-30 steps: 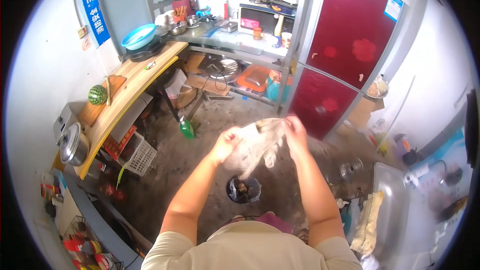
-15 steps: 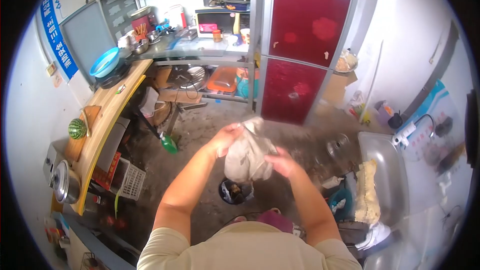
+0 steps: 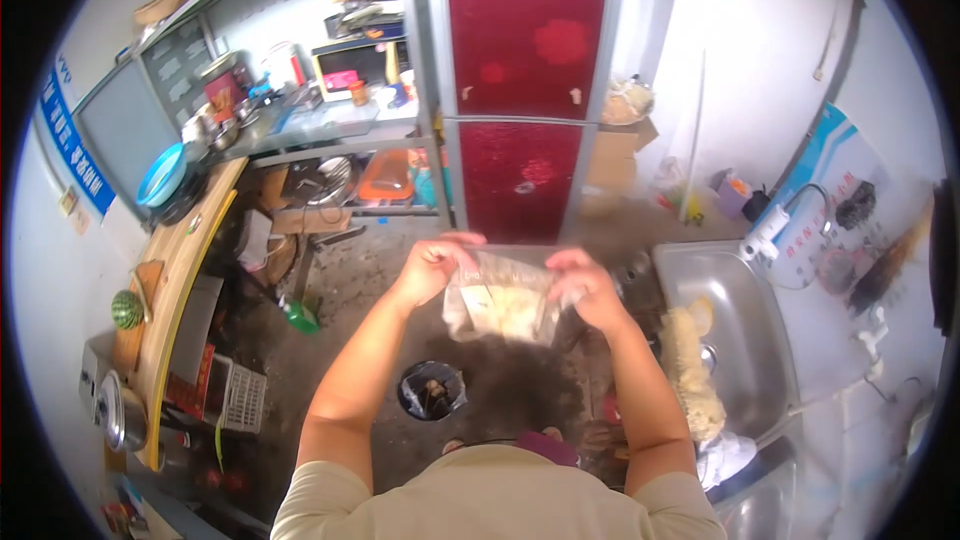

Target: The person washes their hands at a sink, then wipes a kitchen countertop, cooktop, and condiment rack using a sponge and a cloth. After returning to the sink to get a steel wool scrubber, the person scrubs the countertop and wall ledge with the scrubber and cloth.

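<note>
A pale, greyish bag (image 3: 505,298) hangs stretched between my two hands over the floor. Faint lettering runs near its upper edge, and lighter yellowish patches show on its front; whether anything is inside I cannot tell. My left hand (image 3: 437,265) grips the bag's upper left corner, fingers closed. At the opposite upper corner, my right hand (image 3: 588,285) is closed on the bag, slightly blurred. Below and to the left of the bag, a dark bin (image 3: 432,390) with a liner stands on the floor, some brownish waste visible in it.
To the right is a metal sink (image 3: 745,340), with a yellowish, bumpy long item (image 3: 690,370) along its near edge. A red refrigerator (image 3: 520,175) stands ahead. On the left, a wooden counter (image 3: 190,270) holds a small watermelon (image 3: 127,309); a green bottle (image 3: 299,315) lies below.
My view has turned to the right. My hands have spread the bunched bag wider, and it has shifted right, away from above the bin. Lettering on the bag now shows.
</note>
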`<state>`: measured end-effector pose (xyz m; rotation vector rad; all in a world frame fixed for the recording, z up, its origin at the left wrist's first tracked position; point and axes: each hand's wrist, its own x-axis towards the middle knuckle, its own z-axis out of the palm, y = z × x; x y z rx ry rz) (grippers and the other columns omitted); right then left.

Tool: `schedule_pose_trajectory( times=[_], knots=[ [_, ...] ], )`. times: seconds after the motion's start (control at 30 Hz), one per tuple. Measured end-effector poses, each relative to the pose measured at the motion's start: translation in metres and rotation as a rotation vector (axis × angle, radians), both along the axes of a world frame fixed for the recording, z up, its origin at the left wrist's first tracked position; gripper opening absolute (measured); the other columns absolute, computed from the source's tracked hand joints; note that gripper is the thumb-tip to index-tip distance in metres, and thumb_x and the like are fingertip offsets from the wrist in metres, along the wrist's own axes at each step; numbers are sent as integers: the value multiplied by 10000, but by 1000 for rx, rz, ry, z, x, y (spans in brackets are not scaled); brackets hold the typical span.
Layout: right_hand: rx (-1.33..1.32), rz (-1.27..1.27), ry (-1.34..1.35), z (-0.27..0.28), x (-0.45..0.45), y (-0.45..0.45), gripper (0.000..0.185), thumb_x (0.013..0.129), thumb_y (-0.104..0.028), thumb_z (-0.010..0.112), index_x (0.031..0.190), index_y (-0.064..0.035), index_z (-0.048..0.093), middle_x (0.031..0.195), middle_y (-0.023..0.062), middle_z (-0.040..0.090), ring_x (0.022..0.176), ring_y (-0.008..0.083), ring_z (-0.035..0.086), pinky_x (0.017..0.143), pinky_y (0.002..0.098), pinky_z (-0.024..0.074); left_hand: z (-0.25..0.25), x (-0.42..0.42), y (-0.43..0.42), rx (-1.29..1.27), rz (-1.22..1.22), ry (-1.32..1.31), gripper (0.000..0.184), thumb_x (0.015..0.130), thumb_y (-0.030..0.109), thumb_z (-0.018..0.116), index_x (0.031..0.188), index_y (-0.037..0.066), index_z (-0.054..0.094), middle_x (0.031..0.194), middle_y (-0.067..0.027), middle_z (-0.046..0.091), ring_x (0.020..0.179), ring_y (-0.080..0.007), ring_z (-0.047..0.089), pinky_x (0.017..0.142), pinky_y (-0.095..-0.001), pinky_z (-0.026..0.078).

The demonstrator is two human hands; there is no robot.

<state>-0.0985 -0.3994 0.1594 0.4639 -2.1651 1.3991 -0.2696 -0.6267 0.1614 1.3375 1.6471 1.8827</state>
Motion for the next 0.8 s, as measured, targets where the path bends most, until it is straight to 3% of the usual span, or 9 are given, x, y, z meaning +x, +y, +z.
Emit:
schedule_pose_trajectory(
  times=[0.17, 0.27, 0.33, 0.4, 0.53, 0.63, 0.7, 0.73, 0.8],
  knots=[
    [-104, -292, -138, 28, 51, 61, 728, 561, 194, 402, 1228, -65, 540, 1105, 130, 584, 1055, 226, 554, 936, 290, 396, 5, 25, 96, -116, 54, -288, 266, 917, 28, 387, 1069, 6, 605, 998, -98, 653, 899, -142, 621, 810, -278, 482],
    [-72, -450, -205, 27, 80, 100, 520, 676, 96, 441, 1165, -36, 558, 1076, 152, 602, 1001, 245, 574, 888, 315, 423, 19, 48, 152, -408, -61, -570, 290, 944, 188, 411, 1092, 17, 593, 1002, -88, 649, 874, -168, 633, 771, -290, 509],
    [-115, -581, -438, 31, 101, 120, 395, 742, 20, 457, 1120, -19, 566, 1041, 162, 615, 961, 263, 586, 849, 338, 438, 11, 64, 195, -420, -148, -618, 331, 948, 257, 399, 1077, 25, 596, 984, -88, 651, 827, -167, 636, 697, -298, 517],
    [-128, -758, -581, 36, 118, 142, 432, 760, -42, 492, 1191, -23, 525, 1124, 198, 573, 1064, 296, 532, 906, 332, 413, -8, 77, 241, -374, -220, -638, 367, 953, 317, 383, 1045, 38, 604, 946, -82, 651, 769, -156, 633, 616, -302, 511],
    [-463, -1041, -480, 16, 141, 174, 428, 796, -90, 484, 1216, -11, 500, 1069, 204, 582, 993, 265, 547, 851, 319, 430, -10, 120, 314, -433, -299, -673, 365, 956, 264, 342, 1144, 22, 540, 1127, -116, 600, 1013, -220, 596, 873, -383, 483],
    [-682, -1133, -347, 2, 148, 191, 397, 798, -60, 467, 1193, -21, 477, 942, 155, 582, 875, 214, 543, 773, 311, 437, -11, 178, 358, -284, -387, -767, 360, 911, 286, 398, 1116, 33, 552, 1032, -83, 605, 791, -156, 563, 673, -288, 448],
    [-648, -1207, -253, -19, 151, 208, 390, 794, -43, 464, 1184, -32, 465, 917, 140, 573, 856, 198, 534, 752, 315, 439, 6, 215, 369, -370, -600, -650, 437, 882, 246, 418, 1253, 14, 430, 1175, -91, 527, 998, -162, 523, 814, -297, 430],
    [-423, -1276, -188, -37, 157, 218, 421, 793, -36, 466, 1213, -33, 440, 1071, 146, 519, 996, 204, 500, 833, 317, 427, 1, 224, 377, -336, -723, -598, 575, 863, 253, 531, 1336, 13, 309, 1242, -86, 465, 1153, -171, 443, 932, -307, 388],
    [-334, -1127, -144, -11, 179, 212, 509, 768, -20, 477, 1272, -37, 406, 1237, 137, 414, 1137, 209, 422, 919, 312, 383, -1, 239, 394, -284, -745, -587, 656, 833, 252, 610, 1353, 27, 279, 1263, -87, 441, 1211, -171, 387, 986, -317, 348]
  ],
)
